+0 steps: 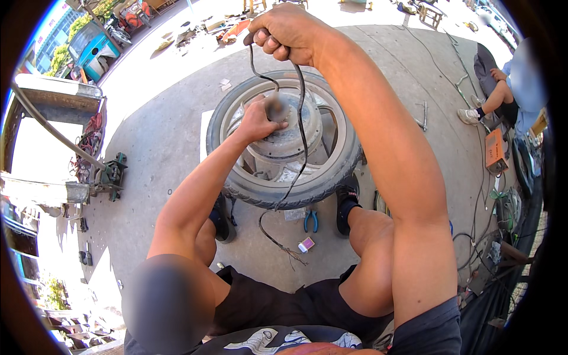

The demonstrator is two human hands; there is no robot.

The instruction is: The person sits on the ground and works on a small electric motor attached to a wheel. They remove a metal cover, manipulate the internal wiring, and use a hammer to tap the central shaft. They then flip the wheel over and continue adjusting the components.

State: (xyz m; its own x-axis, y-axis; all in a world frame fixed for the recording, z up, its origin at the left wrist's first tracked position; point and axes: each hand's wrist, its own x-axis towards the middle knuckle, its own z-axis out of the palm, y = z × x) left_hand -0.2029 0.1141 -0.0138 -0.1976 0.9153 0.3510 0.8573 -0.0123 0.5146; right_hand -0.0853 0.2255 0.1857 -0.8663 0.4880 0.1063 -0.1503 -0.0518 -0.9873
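Pinching likely springy cable [302, 106] in right hand [281, 35], touching hub [275, 142] with left hand [260, 119], can't tell if gripping, on probably heavy, stiff wheel [290, 145], best held by tyre [254, 195]

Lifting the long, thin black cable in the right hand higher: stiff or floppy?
The long, thin black cable is probably floppy, since it curves down over the grey spoked wheel. It may hold some bends, judging by the kink between the right hand and the round metal hub. Its thin wire ends could snag, since they splay apart.
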